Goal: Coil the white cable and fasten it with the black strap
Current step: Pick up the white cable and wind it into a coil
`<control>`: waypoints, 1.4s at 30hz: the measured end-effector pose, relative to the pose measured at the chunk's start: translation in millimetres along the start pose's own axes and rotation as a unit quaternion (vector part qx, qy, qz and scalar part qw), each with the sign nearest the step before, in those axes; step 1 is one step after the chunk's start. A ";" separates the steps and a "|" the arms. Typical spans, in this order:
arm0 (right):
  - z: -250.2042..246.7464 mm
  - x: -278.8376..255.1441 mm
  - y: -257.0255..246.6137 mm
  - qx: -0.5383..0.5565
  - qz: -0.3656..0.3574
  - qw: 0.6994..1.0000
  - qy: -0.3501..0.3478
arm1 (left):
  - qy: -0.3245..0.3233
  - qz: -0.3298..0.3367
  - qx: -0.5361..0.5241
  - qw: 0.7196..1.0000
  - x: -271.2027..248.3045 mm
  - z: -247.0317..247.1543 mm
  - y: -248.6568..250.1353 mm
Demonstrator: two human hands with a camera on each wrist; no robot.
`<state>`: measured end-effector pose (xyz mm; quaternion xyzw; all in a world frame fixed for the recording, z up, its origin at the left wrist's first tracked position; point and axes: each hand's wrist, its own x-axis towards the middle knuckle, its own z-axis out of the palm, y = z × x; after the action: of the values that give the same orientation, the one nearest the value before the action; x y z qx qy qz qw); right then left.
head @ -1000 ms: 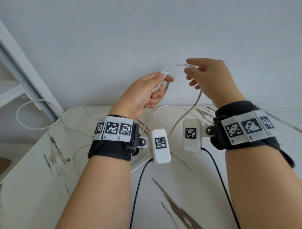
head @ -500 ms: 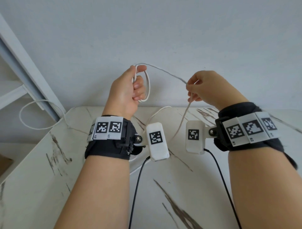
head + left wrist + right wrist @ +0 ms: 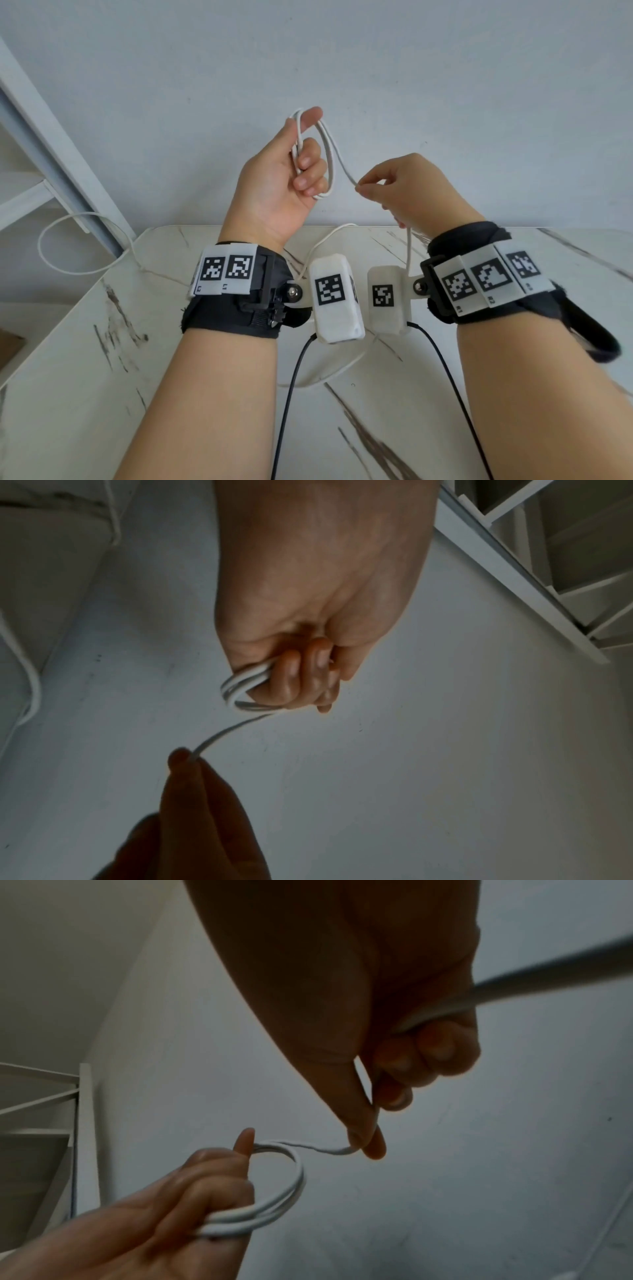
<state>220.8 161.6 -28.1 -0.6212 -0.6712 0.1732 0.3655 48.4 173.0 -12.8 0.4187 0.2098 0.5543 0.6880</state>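
Note:
My left hand [image 3: 294, 171] is raised above the table's far edge and grips a small coil of the white cable [image 3: 327, 161], whose loops wrap round its curled fingers [image 3: 291, 680]. A short run of cable leads from the coil down to my right hand [image 3: 387, 192], which pinches it between thumb and forefinger [image 3: 366, 1139]. From there the cable [image 3: 408, 246] drops behind my right wrist to the table. The same coil [image 3: 274, 1213] shows in the right wrist view. No black strap shows in any view.
The white marble-patterned table [image 3: 85, 394] lies below my arms. Slack white cable [image 3: 68, 270] loops off its far left corner, beside a white slanted shelf frame [image 3: 51, 154]. Black camera leads [image 3: 291, 394] hang from both wrists. A plain wall stands behind.
My left hand has risen and turned palm-up with the coil. My right hand has slid down the cable and come close to the left, which shortens the run between them.

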 end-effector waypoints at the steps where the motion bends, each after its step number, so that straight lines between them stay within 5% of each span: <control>1: 2.1 -0.7 -2.7 -0.004 -0.002 1.000 -0.020 | 0.004 0.009 -0.016 1.000 0.5 -0.6 0.1; 5: 6.7 -3.1 -8.0 -0.022 -0.003 0.996 -0.084 | 0.029 0.053 -0.062 0.996 2.1 -6.8 4.3; 12: -5.4 -2.3 7.2 0.076 0.088 0.990 -0.085 | 0.089 0.107 -0.101 0.985 2.3 -19.9 13.2; 18: -5.7 -0.4 11.2 0.240 0.132 0.961 -0.028 | 0.126 0.112 -0.097 0.981 3.4 -20.5 11.0; 27: -12.9 5.0 14.5 0.274 0.127 0.951 0.068 | 0.119 0.111 -0.105 0.981 2.6 -26.7 12.9; 32: -2.8 5.3 12.3 0.088 0.070 0.982 0.152 | 0.071 0.089 -0.100 0.989 3.7 -20.7 10.0; 42: 4.4 -7.5 -14.8 -0.021 -0.011 0.998 -0.056 | 0.057 0.082 -0.067 0.993 5.1 -18.7 9.9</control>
<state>206.9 152.8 -22.9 -0.6104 -0.7011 0.1891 0.3164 30.0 184.6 -14.3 0.3554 0.1763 0.6444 0.6537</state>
